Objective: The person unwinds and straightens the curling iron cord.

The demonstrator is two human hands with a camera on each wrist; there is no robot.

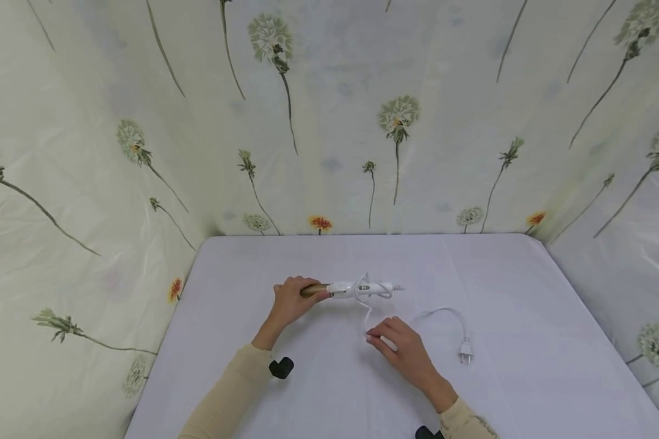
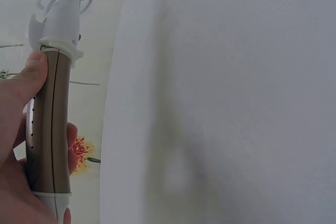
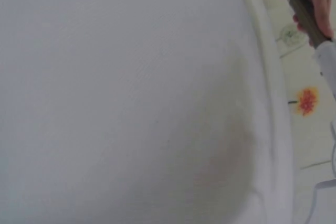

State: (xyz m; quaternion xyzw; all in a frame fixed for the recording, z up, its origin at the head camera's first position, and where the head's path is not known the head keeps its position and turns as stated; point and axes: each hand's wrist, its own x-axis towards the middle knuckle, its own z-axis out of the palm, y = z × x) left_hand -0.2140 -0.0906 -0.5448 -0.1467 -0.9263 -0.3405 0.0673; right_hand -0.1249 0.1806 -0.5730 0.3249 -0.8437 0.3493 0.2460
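Observation:
A curling iron with a gold-brown barrel and a white handle is held raised over the table. My left hand grips it round the barrel, thumb along one side and fingertips showing on the other. White cord loops round the handle and hangs down toward my right hand, which pinches it between thumb and fingertips. Beyond that hand the cord curves right to a two-pin plug. In the right wrist view the barrel and left hand appear at the upper right, while my right hand is out of frame.
A white cloth covers the table. Behind and beside it hangs a floral curtain with dandelion prints. Black pieces sit at both wrists, by the beige sleeves.

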